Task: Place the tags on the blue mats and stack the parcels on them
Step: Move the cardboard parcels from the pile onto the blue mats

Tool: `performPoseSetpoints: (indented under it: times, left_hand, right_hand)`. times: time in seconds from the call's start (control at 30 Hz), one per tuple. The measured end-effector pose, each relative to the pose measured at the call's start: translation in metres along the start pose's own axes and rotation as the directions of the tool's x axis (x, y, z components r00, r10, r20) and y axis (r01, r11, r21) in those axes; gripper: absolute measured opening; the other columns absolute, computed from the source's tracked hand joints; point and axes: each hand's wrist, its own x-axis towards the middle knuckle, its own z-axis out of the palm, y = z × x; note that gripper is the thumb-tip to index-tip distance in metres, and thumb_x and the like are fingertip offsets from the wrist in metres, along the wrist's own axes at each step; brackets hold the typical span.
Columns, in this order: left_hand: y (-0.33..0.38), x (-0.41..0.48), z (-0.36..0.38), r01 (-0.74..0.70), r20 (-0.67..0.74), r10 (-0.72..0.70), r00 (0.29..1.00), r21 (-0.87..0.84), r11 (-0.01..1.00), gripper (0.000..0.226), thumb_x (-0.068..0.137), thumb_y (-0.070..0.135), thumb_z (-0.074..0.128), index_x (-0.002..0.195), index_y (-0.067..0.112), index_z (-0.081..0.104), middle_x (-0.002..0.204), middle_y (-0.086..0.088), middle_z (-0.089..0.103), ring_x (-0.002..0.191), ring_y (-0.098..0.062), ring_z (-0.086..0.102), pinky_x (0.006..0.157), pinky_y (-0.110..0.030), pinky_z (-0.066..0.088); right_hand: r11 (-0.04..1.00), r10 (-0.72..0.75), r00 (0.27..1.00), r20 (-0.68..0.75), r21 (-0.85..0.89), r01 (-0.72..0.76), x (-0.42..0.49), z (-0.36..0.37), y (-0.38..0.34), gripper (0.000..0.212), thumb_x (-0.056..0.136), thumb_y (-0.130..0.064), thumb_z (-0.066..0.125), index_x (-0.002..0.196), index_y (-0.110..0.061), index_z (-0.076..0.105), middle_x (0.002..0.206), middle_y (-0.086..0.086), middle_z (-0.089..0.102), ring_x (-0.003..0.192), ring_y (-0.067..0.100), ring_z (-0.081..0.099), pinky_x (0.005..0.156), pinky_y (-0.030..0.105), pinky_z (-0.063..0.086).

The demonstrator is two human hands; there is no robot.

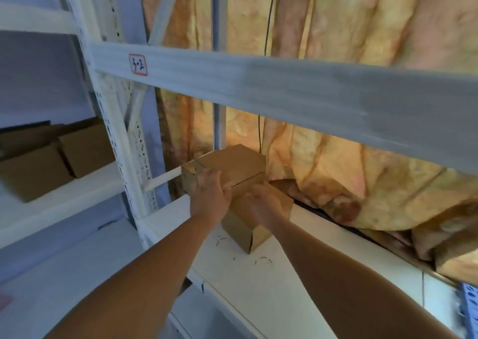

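Observation:
Two brown cardboard parcels stand stacked on the white shelf (pixel 271 269) under a grey beam. The upper parcel (pixel 232 164) lies slightly askew on the lower parcel (pixel 248 230). My left hand (pixel 209 196) grips the upper parcel's near left corner, fingers curled over its top edge. My right hand (pixel 263 206) lies on the near side where the two parcels meet, and its fingers hold the lower parcel's top. A blue mat (pixel 468 305) shows only as a corner at the far right edge. No tag is visible.
A grey shelf beam (pixel 284 90) with a red-framed label (pixel 138 64) crosses low overhead. A white perforated upright (pixel 119 142) stands left of the parcels. More cardboard boxes (pixel 51 157) sit on the neighbouring left shelf. A yellowish wrinkled sheet (pixel 336 173) hangs behind the shelf.

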Motion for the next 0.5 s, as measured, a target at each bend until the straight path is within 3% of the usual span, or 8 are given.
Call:
performPoseSetpoints:
  times: [0.13,0.23,0.33,0.43,0.5]
  left_hand:
    - [-0.023,0.045,-0.012,0.1,0.005,-0.101,0.995,-0.133,0.986,0.06,0.093,0.042,0.051,0.144,0.013,0.035,0.145,-0.01,0.041,0.136,-0.031,0.035,0.113,-0.047,0.029]
    - [-0.043,0.081,-0.011,0.134,0.052,-0.126,0.991,-0.229,0.964,0.061,0.091,0.045,0.052,0.139,0.01,0.04,0.136,-0.014,0.049,0.126,-0.033,0.046,0.108,-0.049,0.037]
    - [-0.06,0.106,-0.01,0.234,0.252,-0.143,0.957,-0.38,0.895,0.061,0.087,0.04,0.06,0.139,0.013,0.042,0.125,-0.008,0.056,0.112,-0.028,0.054,0.097,-0.041,0.045]
    - [-0.071,0.119,-0.005,0.4,0.459,-0.15,0.876,-0.515,0.758,0.07,0.084,0.036,0.069,0.143,0.015,0.039,0.133,-0.005,0.052,0.119,-0.027,0.053,0.096,-0.036,0.046]
    - [-0.082,0.126,0.002,0.479,0.529,-0.15,0.835,-0.567,0.67,0.08,0.078,0.038,0.075,0.144,0.016,0.036,0.138,-0.008,0.051,0.121,-0.03,0.052,0.097,-0.041,0.048]
  right_hand:
    - [0.988,0.061,0.996,-0.059,0.147,-0.052,0.021,0.022,-0.025,0.048,0.098,-0.033,0.045,0.141,-0.013,0.038,0.135,0.008,0.052,0.11,0.022,0.054,0.081,0.025,0.038]
    - [0.936,0.205,0.973,-0.107,0.312,-0.163,0.039,0.029,-0.041,0.066,0.095,-0.046,0.048,0.149,-0.016,0.024,0.147,0.008,0.041,0.128,0.027,0.045,0.095,0.034,0.039]
    - [0.893,0.279,0.949,-0.146,0.403,-0.2,0.053,0.039,-0.053,0.067,0.093,-0.045,0.05,0.147,-0.015,0.025,0.147,0.008,0.041,0.132,0.03,0.042,0.108,0.04,0.036]
    - [0.836,0.368,0.924,-0.103,0.472,-0.281,0.062,0.054,-0.058,0.07,0.091,-0.05,0.05,0.148,-0.017,0.026,0.144,0.009,0.042,0.129,0.032,0.044,0.109,0.039,0.035]
    - [0.75,0.442,0.895,-0.067,0.575,-0.327,0.064,0.066,-0.06,0.077,0.086,-0.06,0.051,0.147,-0.02,0.03,0.137,0.009,0.05,0.121,0.031,0.051,0.106,0.043,0.041]
